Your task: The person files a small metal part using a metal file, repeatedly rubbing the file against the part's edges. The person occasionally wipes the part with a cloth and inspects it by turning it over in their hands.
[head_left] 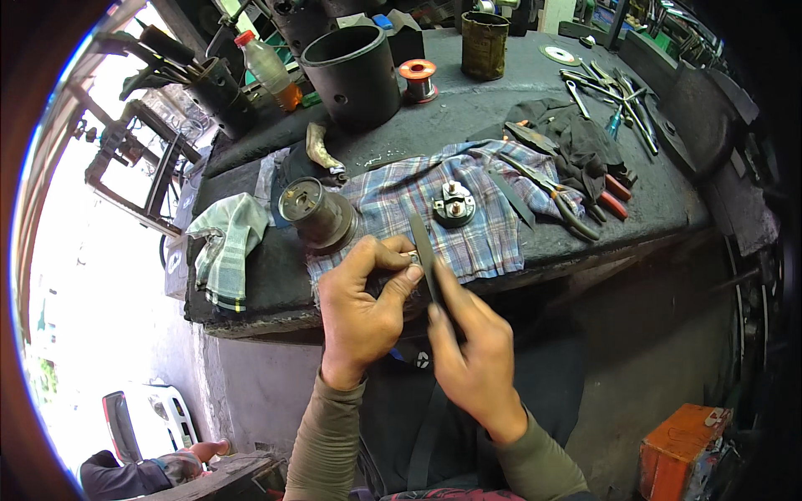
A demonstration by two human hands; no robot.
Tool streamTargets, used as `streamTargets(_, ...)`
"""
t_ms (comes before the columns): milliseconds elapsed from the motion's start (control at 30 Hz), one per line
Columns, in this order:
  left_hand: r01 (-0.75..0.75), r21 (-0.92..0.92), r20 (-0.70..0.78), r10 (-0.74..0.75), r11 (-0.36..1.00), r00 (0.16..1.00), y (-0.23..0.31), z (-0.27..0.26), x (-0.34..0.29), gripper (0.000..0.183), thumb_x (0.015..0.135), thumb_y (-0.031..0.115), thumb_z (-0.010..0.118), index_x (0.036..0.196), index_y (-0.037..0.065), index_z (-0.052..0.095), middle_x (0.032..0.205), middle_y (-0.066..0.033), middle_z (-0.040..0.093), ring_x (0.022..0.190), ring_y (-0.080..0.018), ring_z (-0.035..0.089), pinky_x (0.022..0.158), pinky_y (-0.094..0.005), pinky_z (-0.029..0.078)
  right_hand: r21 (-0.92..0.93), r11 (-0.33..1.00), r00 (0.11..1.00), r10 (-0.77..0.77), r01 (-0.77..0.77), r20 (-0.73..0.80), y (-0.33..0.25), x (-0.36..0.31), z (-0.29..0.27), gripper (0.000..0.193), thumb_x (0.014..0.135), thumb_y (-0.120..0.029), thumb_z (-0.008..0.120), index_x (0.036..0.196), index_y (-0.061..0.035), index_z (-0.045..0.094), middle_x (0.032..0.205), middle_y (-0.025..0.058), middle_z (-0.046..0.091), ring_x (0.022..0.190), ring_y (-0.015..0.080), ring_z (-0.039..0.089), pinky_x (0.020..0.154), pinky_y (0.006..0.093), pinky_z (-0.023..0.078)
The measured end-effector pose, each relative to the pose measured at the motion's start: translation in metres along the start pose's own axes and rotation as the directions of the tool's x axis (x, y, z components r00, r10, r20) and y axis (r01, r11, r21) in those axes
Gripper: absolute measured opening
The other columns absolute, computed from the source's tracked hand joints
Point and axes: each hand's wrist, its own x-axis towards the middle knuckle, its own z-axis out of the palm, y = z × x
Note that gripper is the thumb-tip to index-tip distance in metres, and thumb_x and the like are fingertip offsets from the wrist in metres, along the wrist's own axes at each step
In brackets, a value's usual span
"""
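My left hand (365, 309) pinches a small metal part (413, 258) between thumb and fingers; its shape is mostly hidden. A flat dark file (423, 238) is in my right hand (476, 359), its blade pointing away from me and lying against or right beside the small part. Beyond the hands, a plaid cloth (493, 255) covers the bench's front. On it rests a round black cap with copper-coloured terminals (454, 206). Left of that stands a worn metal cylinder with a flange (317, 219).
Pliers with red handles (614, 200) lie on the cloth's right side, near a dark rag (568, 134). Farther back are a black pot (351, 79), a solder spool (418, 81), a rusty can (484, 50) and several wrenches (610, 92). An orange box (681, 451) stands low at right.
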Motion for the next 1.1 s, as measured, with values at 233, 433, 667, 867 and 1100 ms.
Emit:
streamTargets(233, 0.048, -0.016, 0.028, -0.048, 0.999, 0.998, 0.003, -0.002, 0.001, 0.016, 0.09, -0.01, 0.078, 0.096, -0.003, 0.064, 0.108, -0.0144, 0.077, 0.1, -0.0144, 0.069, 0.093, -0.0301, 0.055, 0.002, 1.0, 1.0, -0.023, 0.023, 0.002, -0.003, -0.029, -0.011, 0.059, 0.096, 0.007, 0.064, 0.155, 0.004, 0.055, 0.087, 0.0223, 0.065, 0.071, 0.0361, 0.066, 0.067, 0.0441, 0.054)
streamTargets(433, 0.052, -0.034, 0.012, -0.051, 0.998, 0.999, -0.003, -0.001, 0.0, 0.014, 0.09, -0.008, 0.078, 0.096, -0.004, 0.066, 0.108, -0.0157, 0.08, 0.095, -0.0131, 0.071, 0.086, -0.03, 0.058, 0.055, 0.998, 0.998, -0.035, 0.038, -0.049, 0.009, 0.015, 0.012, 0.056, 0.098, 0.005, 0.064, 0.153, 0.0032, 0.056, 0.088, 0.0223, 0.065, 0.072, 0.0373, 0.066, 0.067, 0.0443, 0.052)
streamTargets(667, 0.004, -0.006, 0.021, -0.004, 1.0, 1.0, 0.001, -0.001, 0.004, 0.014, 0.089, -0.007, 0.077, 0.096, -0.003, 0.065, 0.105, -0.0144, 0.079, 0.094, -0.0135, 0.07, 0.086, -0.0304, 0.056, 0.003, 1.0, 1.0, -0.013, 0.013, -0.003, -0.003, -0.023, -0.009, 0.057, 0.097, 0.006, 0.064, 0.153, 0.0052, 0.056, 0.096, 0.0239, 0.07, 0.079, 0.0356, 0.071, 0.074, 0.0425, 0.057)
streamTargets(867, 0.079, -0.035, 0.016, -0.079, 0.996, 0.997, 0.004, -0.005, 0.001, 0.014, 0.09, -0.008, 0.077, 0.095, -0.004, 0.065, 0.105, -0.0143, 0.079, 0.095, -0.0136, 0.071, 0.087, -0.0301, 0.056, 0.008, 1.0, 1.0, 0.007, -0.007, 0.02, 0.0, -0.009, -0.001, 0.058, 0.097, 0.005, 0.066, 0.155, 0.0028, 0.055, 0.089, 0.0215, 0.066, 0.074, 0.0382, 0.067, 0.069, 0.0438, 0.054)
streamTargets(1100, 0.067, -0.066, 0.001, -0.067, 0.996, 0.998, 0.0, 0.003, 0.004, 0.013, 0.089, -0.006, 0.078, 0.094, -0.003, 0.067, 0.106, -0.014, 0.08, 0.093, -0.0113, 0.069, 0.086, -0.0294, 0.056, 0.031, 0.998, 0.998, -0.05, 0.052, -0.035, 0.013, 0.012, 0.005, 0.058, 0.097, 0.005, 0.065, 0.154, 0.0028, 0.056, 0.087, 0.0224, 0.065, 0.072, 0.0372, 0.066, 0.067, 0.0456, 0.052)
